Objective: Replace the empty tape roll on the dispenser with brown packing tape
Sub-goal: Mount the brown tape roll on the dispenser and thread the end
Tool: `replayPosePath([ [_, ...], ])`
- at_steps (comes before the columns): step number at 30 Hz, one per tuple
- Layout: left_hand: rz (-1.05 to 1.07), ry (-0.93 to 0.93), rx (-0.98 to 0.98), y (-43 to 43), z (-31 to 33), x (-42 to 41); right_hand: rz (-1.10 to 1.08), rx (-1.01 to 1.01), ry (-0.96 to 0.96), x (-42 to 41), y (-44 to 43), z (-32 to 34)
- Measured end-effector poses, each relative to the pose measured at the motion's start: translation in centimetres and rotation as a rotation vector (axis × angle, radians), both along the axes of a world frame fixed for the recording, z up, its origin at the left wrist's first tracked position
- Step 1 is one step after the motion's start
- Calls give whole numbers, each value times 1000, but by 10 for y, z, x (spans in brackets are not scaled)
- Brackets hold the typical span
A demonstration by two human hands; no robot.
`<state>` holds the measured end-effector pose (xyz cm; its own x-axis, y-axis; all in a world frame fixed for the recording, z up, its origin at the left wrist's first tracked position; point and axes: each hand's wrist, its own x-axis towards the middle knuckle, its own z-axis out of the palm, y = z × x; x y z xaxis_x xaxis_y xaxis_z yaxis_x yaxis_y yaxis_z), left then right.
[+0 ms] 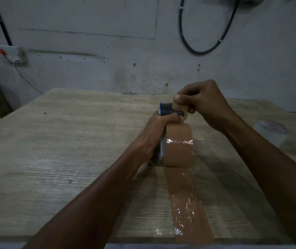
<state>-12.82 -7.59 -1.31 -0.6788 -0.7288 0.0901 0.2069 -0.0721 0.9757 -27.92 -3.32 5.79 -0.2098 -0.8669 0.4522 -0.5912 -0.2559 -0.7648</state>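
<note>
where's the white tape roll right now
In the head view, the white tape roll lies on the wooden table at the far right, just beyond the right forearm, apart from the brown tape roll.

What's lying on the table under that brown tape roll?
A strip of brown tape runs from beneath the roll toward the table edge. Where it joins the roll is hidden by the roll itself.

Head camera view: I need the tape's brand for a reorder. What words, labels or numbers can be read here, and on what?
No text can be read.
Brown tape roll on the dispenser: no print shows.
Whitish roll at the table's right edge: reddish marks on its top face, too blurred to read.
Wall socket: no legible marking.
</note>
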Motion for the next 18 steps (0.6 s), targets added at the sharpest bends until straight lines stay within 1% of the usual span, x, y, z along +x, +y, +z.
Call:
replayPosePath([
  [4,15,11,52,-2,-2,-2,-19,107,112,-3,-1,9],
  [9,40,46,64,-4,-3,-4,-18,149,161,-2,0,12],
  [13,31,67,64,-6,-6,-5,29,155,152,3,4,21],
  [15,23,70,68,-5,-6,-5,25,176,240,5,6,24],
  [18,20,100,63,-4,-4,-5,11,191,449,6,9,26],
])
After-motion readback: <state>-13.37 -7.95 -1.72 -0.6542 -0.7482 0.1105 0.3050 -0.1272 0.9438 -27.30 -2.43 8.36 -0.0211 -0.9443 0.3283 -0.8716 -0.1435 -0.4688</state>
